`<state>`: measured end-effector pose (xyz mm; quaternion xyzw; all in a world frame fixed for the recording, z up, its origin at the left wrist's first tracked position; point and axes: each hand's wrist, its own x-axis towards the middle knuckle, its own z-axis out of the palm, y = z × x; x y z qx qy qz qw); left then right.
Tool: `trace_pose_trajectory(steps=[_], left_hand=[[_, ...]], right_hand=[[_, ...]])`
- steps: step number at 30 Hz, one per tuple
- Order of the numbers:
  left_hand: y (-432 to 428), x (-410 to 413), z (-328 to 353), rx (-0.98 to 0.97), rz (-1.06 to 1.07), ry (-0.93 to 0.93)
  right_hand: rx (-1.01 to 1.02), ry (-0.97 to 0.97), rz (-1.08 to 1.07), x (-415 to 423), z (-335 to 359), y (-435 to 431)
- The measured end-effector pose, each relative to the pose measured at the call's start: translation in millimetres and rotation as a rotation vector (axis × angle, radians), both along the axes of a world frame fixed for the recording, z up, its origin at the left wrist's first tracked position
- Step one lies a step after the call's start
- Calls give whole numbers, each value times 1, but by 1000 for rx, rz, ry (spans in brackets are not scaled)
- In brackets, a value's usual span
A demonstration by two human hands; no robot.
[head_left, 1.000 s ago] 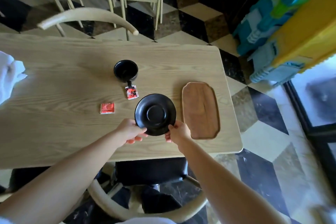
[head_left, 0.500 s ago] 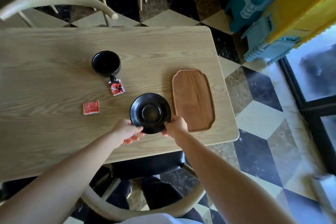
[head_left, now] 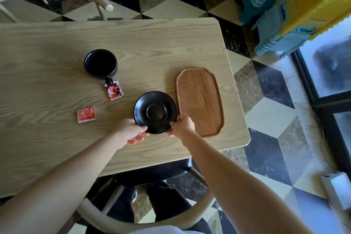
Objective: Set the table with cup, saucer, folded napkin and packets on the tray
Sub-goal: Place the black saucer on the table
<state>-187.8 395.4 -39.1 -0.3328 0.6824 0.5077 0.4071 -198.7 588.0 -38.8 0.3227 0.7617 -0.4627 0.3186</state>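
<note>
Head view: the left hand (head_left: 131, 132) and right hand (head_left: 182, 125) pinch the black saucer (head_left: 155, 111) at its near rim, just beside the empty wooden tray (head_left: 200, 100). Keep the saucer level; lower it flat inside the tray rim.

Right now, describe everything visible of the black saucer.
The saucer is round, matte black and ceramic-looking, with a raised ring around a central well, empty and face up. The left hand, fingers beneath, and the right hand hold its near rim. It lies just left of the wooden tray, not on it; whether it rests on the table is unclear.
</note>
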Motion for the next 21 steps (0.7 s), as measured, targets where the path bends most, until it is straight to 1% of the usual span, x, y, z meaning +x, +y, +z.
trace_pose_trajectory(steps=[12,21], left_hand=[[0,-6,-12,-10,-5,-4],[-1,-7,-15,-11,-1,11]], right_hand=[[-7,3,-3,-4,-4,3],[-21,15,-45,-4,-8,3]])
